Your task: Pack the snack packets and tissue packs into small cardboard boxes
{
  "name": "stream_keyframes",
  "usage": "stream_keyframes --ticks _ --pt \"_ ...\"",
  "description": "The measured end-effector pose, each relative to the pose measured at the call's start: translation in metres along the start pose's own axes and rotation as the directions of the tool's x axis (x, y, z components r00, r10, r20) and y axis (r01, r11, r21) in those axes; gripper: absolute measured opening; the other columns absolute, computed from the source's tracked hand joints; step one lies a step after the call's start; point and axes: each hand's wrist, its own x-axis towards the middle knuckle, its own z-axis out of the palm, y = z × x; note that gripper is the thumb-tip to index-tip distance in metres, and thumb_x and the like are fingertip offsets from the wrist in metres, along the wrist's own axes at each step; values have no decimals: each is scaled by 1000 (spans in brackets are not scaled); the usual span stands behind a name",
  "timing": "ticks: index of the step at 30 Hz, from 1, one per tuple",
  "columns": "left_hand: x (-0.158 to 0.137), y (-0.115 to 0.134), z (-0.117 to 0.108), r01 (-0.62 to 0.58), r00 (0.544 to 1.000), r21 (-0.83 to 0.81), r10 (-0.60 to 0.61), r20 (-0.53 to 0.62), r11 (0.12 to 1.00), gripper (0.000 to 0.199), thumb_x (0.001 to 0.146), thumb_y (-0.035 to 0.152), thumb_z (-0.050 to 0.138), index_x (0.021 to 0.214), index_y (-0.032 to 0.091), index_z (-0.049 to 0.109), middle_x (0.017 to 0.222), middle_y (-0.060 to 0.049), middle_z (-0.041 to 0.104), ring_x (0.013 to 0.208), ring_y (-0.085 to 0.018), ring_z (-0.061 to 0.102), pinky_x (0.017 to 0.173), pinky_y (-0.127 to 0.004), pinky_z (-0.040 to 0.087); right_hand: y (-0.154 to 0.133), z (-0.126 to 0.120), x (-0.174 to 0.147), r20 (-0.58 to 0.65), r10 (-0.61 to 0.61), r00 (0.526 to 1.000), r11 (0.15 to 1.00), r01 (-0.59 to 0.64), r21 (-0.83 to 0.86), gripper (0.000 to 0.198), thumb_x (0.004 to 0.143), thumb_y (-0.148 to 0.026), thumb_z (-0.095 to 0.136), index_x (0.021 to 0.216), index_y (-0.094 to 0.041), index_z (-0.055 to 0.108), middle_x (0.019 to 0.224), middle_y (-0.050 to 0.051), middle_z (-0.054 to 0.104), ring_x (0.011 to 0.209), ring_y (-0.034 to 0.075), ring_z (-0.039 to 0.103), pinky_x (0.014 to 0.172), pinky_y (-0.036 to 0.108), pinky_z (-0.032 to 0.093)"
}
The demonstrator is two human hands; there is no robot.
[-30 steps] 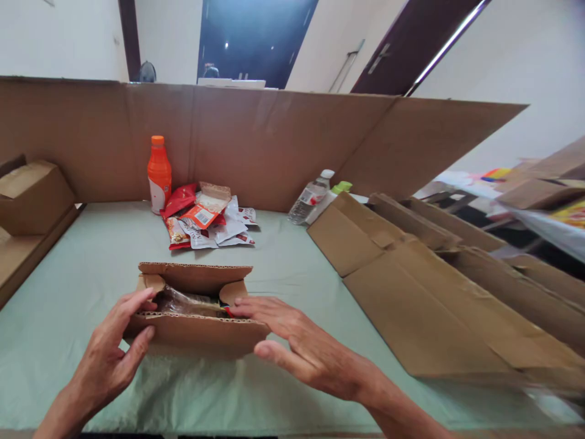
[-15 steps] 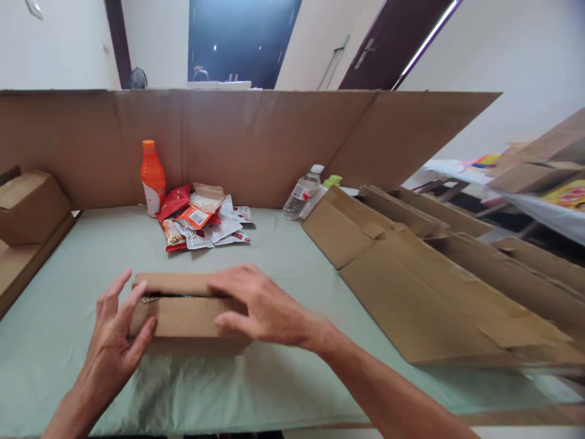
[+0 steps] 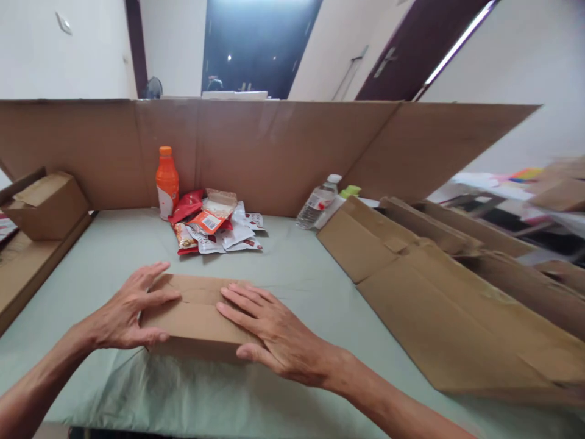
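A small brown cardboard box (image 3: 196, 314) lies on the green cloth in front of me, its top flaps lying flat and meeting along a seam. My left hand (image 3: 134, 308) is at the box's left end, fingers apart, with the thumb by the front edge and fingertips over the top. Across the right part of the lid lies my right hand (image 3: 262, 329), fingers stretched flat on the cardboard and thumb at the front side. Neither hand is closed around the box. What the box contains is hidden.
Behind the box lie several snack packets (image 3: 217, 222) beside an orange bottle (image 3: 167, 183). A clear water bottle (image 3: 320, 201) leans at the back right, by large cardboard boxes (image 3: 411, 305). An open carton (image 3: 50, 204) stands at left. A cardboard wall (image 3: 274, 152) closes off the back.
The gap between the box's top flaps has closed. My right hand has flattened onto the lid, and my left hand has turned inward over the left end. The view has shifted slightly left.
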Motion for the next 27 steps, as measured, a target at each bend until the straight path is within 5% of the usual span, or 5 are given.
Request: stream_keyframes --ticks 6,12,17,23,27 --pt "-10 23 13 -34 999 21 34 8 999 87 61 45 93 141 32 61 154 -22 47 141 -43 46 108 -64 47 19 22 -25 -225 -67 972 990 37 -135 56 102 -50 52 155 -33 46 151 6 58 142 30 51 114 51 39" --pt "-53 34 34 122 928 73 -88 -363 990 66 69 22 75 134 27 65 146 -19 52 132 -38 53 100 -57 55 13 41 -3 -480 41 877 980 -130 -153 49 103 -35 50 151 -29 49 152 11 56 139 33 52 105 50 45" --pt "-130 5 -22 451 744 210 -235 -626 868 46 89 25 66 134 30 65 146 -13 54 131 -35 55 106 -56 51 7 82 30 -473 75 878 990 -121 -68 34 102 -34 49 132 -26 64 152 13 55 135 32 56 101 49 52" --pt "-196 -33 -103 854 384 223 -279 -880 470 43 92 40 70 125 12 69 146 -9 59 139 -34 52 124 -51 30 3 145 47 -292 152 944 985 -121 122 33 100 -33 50 123 -23 72 152 16 55 135 35 56 101 54 54" --pt "-208 -85 -115 879 359 155 -412 -837 452 41 93 45 67 114 9 73 143 -6 59 138 -42 51 119 -58 37 -6 164 43 -147 226 963 957 -191 220 35 99 -33 52 124 -23 74 154 16 52 138 36 54 106 58 51"
